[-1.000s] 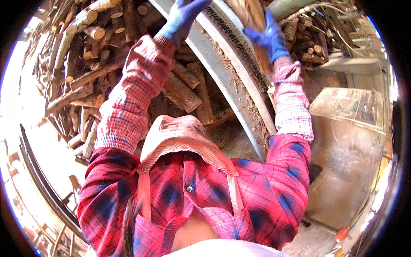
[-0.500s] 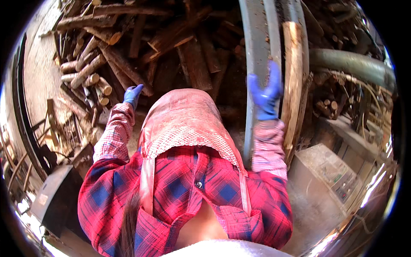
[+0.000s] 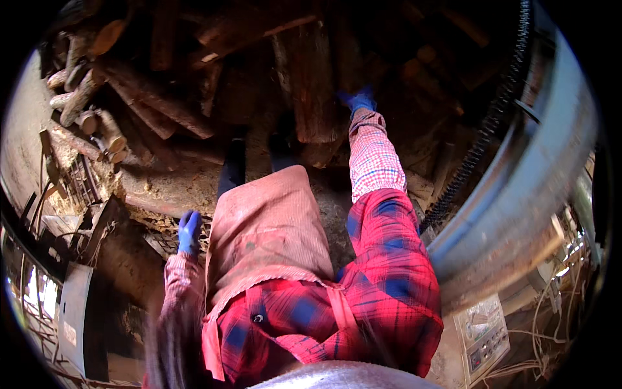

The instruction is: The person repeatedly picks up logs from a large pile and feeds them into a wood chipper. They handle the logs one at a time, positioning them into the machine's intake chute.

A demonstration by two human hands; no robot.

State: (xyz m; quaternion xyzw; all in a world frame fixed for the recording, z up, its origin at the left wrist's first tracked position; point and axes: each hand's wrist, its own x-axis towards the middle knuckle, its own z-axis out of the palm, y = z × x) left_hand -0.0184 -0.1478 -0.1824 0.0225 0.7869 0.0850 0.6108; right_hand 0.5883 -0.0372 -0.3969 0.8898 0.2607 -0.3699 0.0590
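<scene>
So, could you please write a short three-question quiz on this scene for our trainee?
1. Which reaches farther forward, the left hand or the right hand?
2. True or false: in the picture, the dark chain is right of the apron.
3. What colour are the gloves? A) yellow B) blue C) white

Key: 1. The right hand; 2. True; 3. B

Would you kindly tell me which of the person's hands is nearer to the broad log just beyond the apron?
Right: the right hand is close by the broad log, on its right; the left hand is farther off, lower left, beside the apron.
</scene>
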